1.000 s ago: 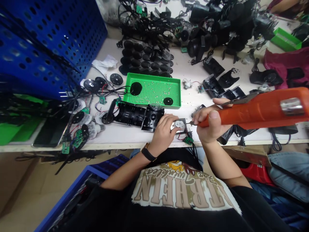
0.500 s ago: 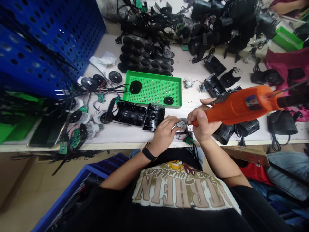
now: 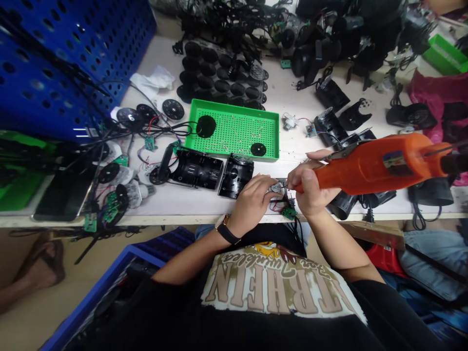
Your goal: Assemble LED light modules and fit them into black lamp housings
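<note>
Orange electric screwdriver [image 3: 380, 163]: gripped in the right hand [image 3: 310, 187], fingers wrapped round the body, thumb pressed against it; its thin bit [image 3: 289, 186] meets the metal part.
Round silver metal part [image 3: 277, 187]: lying on the white workbench [image 3: 204, 204], near its front edge, just beside the small green circuit board [image 3: 288, 213].
Left hand [image 3: 252, 204]: fingers close together, pressing down over the part and pinching its edge.
Risk: we judge that too much push or a tilted driver could send the bit skidding into the left fingers; a tug on the thin wires [image 3: 274, 207] could drag the board over the edge.
Count: we see one driver, one board by the hands, two black plastic housings [image 3: 236, 175] and two black discs [image 3: 205, 126] in the green perforated tray [image 3: 188, 124]; its small screws [image 3: 234, 141] are too many to count.
</note>
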{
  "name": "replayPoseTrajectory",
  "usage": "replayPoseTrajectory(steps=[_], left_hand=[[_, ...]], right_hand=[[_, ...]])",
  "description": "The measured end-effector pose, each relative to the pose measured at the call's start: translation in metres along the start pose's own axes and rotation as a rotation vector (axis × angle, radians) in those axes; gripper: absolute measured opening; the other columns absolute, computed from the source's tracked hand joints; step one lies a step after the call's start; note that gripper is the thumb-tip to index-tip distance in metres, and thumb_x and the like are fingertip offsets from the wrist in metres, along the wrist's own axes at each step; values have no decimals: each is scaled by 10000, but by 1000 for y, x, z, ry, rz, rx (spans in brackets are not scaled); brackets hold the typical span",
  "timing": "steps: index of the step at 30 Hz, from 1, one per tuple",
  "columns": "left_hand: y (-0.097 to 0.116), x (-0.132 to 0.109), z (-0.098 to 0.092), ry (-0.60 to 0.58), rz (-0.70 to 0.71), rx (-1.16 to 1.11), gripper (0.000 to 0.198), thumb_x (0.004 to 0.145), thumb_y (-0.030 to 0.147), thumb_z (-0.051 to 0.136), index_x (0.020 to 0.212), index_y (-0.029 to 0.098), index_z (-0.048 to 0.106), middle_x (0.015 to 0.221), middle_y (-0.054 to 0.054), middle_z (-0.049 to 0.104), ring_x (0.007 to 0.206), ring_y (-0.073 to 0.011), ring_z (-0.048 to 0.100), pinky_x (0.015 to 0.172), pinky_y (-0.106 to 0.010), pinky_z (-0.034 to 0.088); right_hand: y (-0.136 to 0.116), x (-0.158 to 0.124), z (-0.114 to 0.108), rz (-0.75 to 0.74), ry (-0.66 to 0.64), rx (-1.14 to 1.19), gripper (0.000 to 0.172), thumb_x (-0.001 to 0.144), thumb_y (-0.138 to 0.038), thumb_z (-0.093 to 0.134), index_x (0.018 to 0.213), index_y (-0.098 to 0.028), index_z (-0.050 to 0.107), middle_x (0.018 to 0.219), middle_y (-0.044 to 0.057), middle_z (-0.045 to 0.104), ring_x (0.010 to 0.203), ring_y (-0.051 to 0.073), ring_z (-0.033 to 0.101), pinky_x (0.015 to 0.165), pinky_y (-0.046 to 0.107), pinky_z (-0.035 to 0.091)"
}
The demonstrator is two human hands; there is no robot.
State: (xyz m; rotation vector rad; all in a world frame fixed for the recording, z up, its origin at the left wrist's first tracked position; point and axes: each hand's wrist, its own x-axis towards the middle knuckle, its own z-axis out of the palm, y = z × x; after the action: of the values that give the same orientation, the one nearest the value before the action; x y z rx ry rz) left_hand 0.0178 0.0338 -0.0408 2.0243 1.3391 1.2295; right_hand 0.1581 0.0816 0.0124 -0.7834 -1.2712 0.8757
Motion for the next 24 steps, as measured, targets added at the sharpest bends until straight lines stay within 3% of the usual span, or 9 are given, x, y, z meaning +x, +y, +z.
replayPoseTrajectory(steps=[24], left_hand=[[-3,-1,2,-11,-11,1,207,997,180,644,1203,189,665,1173,-91,781,1195,-243,727,1127,-500,565]], right_hand=[[-1,0,1,-9,11,-24,291,909,-445,732,1071,-286,550,568,-111,520,368,96,483,377,246,438]])
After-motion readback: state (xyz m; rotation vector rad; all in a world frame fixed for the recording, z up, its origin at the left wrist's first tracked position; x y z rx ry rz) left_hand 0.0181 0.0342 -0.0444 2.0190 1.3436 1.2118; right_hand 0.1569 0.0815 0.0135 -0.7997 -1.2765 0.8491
